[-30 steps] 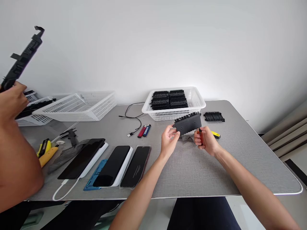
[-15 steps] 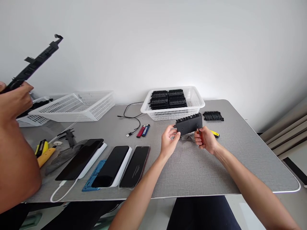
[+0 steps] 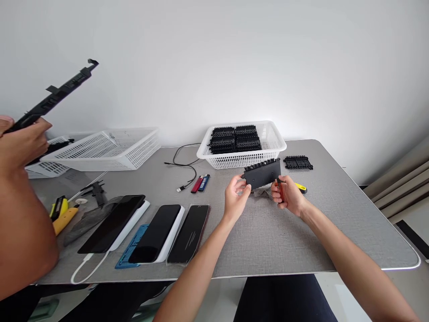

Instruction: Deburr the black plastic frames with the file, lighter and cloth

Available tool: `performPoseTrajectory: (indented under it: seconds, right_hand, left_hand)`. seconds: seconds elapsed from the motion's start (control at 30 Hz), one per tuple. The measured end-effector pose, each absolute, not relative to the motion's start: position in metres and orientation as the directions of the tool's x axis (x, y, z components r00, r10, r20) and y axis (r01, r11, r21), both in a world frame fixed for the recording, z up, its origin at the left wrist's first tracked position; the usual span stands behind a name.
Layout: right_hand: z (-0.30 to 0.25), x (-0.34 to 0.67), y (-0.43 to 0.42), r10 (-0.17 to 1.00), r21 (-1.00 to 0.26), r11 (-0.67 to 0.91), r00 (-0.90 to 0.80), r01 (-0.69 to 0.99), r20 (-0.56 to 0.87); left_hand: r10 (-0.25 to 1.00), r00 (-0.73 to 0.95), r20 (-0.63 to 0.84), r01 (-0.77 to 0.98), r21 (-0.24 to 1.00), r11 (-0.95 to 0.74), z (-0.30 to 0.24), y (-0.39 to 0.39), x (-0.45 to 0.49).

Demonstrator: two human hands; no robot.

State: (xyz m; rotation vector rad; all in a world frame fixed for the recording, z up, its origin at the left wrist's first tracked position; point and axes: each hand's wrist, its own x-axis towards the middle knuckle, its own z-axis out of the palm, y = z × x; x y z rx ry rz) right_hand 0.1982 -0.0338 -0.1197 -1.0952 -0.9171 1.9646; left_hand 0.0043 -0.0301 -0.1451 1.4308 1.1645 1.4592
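I hold a flat black plastic part [image 3: 262, 174] upright just above the grey table [image 3: 275, 232], in front of a white basket [image 3: 275, 139] filled with several similar black parts. My left hand [image 3: 236, 197] pinches its lower left corner. My right hand [image 3: 286, 194] is closed around a small red-handled tool [image 3: 278, 190] whose tip rests against the part's lower right corner. Beneath the part lies a small clear scrap.
Another black part [image 3: 298, 162] and a yellow-handled tool [image 3: 300, 188] lie to the right. A cable [image 3: 185, 167], two lighters [image 3: 201, 183] and three phones [image 3: 157, 230] lie left. At far left another person's hand [image 3: 20, 143] holds a long black part [image 3: 56, 95] above more white baskets [image 3: 110, 147].
The other person's long black part has swung down and to the right. My hands and the black part have barely shifted.
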Motion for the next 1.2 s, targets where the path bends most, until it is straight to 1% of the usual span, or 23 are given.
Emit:
performPoseTrajectory:
  seconds: [0.1, 0.2, 0.27, 0.37, 0.5, 0.57, 0.6, 0.63, 0.7, 0.8, 0.87, 0.93, 1.0, 1.07, 1.13, 1.2]
  right_hand:
    - [-0.117, 0.203, -0.032, 0.854, -0.839, -0.474, -0.371, -0.267, -0.364]
    - [-0.117, 0.209, -0.028, 0.906, -0.858, -0.413, -0.237, -0.306, -0.351]
    - [-0.119, 0.213, -0.024, 0.917, -0.862, -0.396, -0.186, -0.315, -0.353]
    - [-0.122, 0.215, -0.021, 0.917, -0.859, -0.397, -0.172, -0.324, -0.359]
    - [-0.127, 0.213, -0.023, 0.941, -0.892, -0.338, -0.121, -0.3, -0.316]
    - [-0.128, 0.211, -0.025, 0.954, -0.909, -0.299, -0.103, -0.289, -0.281]
    - [-0.129, 0.211, -0.026, 0.96, -0.915, -0.281, -0.098, -0.29, -0.263]
    - [-0.129, 0.21, -0.026, 0.965, -0.918, -0.263, -0.09, -0.297, -0.247]
    - [-0.131, 0.21, -0.025, 0.973, -0.92, -0.231, -0.068, -0.315, -0.221]
    - [-0.134, 0.21, -0.023, 0.983, -0.927, -0.17, 0.008, -0.334, -0.183]
    - [-0.136, 0.209, -0.022, 0.989, -0.936, -0.117, 0.046, -0.332, -0.14]
    - [-0.137, 0.206, -0.022, 0.994, -0.948, -0.063, 0.065, -0.311, -0.087]
    - [-0.139, 0.203, -0.023, 0.996, -0.964, -0.014, 0.08, -0.265, -0.036]
    - [-0.14, 0.2, -0.023, 0.996, -0.978, 0.028, 0.089, -0.207, 0.01]
    - [-0.142, 0.2, -0.021, 0.993, -0.983, 0.045, 0.115, -0.18, 0.025]
    - [-0.144, 0.203, -0.018, 0.989, -0.984, 0.03, 0.15, -0.174, 0.004]
  left_hand:
    - [0.947, -0.14, 0.289, 0.068, 0.957, -0.282, -0.148, -0.027, 0.002]
    - [0.93, -0.171, 0.325, 0.103, 0.945, -0.311, -0.149, -0.025, -0.001]
    - [0.913, -0.158, 0.376, 0.173, 0.921, -0.349, -0.15, -0.025, -0.002]
    - [0.871, -0.076, 0.486, 0.288, 0.847, -0.447, -0.151, -0.026, -0.005]
    - [0.736, 0.072, 0.673, 0.329, 0.68, -0.655, -0.153, -0.027, -0.008]
    - [0.691, 0.065, 0.72, 0.36, 0.629, -0.689, -0.154, -0.027, -0.008]
    - [0.688, 0.042, 0.724, 0.376, 0.627, -0.683, -0.154, -0.027, -0.007]
    - [0.698, 0.017, 0.716, 0.376, 0.642, -0.668, -0.153, -0.027, -0.007]
    - [0.755, -0.041, 0.654, 0.308, 0.727, -0.613, -0.152, -0.027, -0.007]
    - [0.894, -0.079, 0.442, 0.054, 0.897, -0.438, -0.15, -0.026, -0.006]
    - [0.952, -0.047, 0.302, -0.081, 0.949, -0.305, -0.15, -0.025, -0.005]
    - [0.972, -0.002, 0.234, -0.101, 0.967, -0.233, -0.15, -0.025, -0.004]
    - [0.977, 0.016, 0.213, -0.065, 0.975, -0.212, -0.151, -0.026, -0.001]
    - [0.981, 0.006, 0.193, -0.066, 0.979, -0.192, -0.152, -0.026, 0.001]
    - [0.983, -0.059, 0.173, -0.119, 0.977, -0.179, -0.153, -0.025, 0.001]
    - [0.974, -0.162, 0.159, -0.171, 0.967, -0.186, -0.154, -0.022, -0.001]
